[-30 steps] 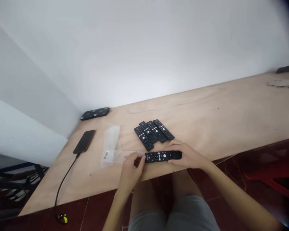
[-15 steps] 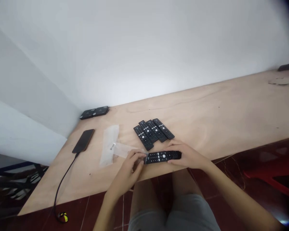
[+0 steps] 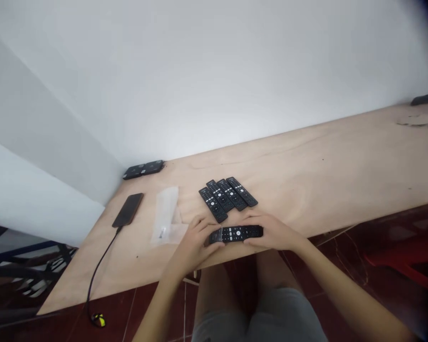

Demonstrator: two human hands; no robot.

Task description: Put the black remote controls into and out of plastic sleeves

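Note:
A black remote control (image 3: 238,233) with pale buttons lies crosswise near the table's front edge, between both hands. My left hand (image 3: 196,240) grips its left end, thumb on the near side and fingers on the far side. That end looks duller, apparently under a clear plastic sleeve (image 3: 217,235). My right hand (image 3: 271,231) is closed round the right end. Just beyond them several more black remotes (image 3: 219,195) lie side by side at a slant. To the left a flat translucent plastic sleeve (image 3: 166,209) rests on the wood, with more plastic (image 3: 178,232) running toward my left hand.
A phone (image 3: 128,209) with a black cable (image 3: 99,268) lies on the table's left side. Two flat black boxes (image 3: 143,169) sit in the back left corner by the white wall (image 3: 235,85). A dark object (image 3: 427,99) is at the far right. Something red (image 3: 399,259) stands below, right.
My left hand has moved right, further over the remote's left end, and the plastic now covers more of it. The remote has shifted slightly left within my right hand's grip.

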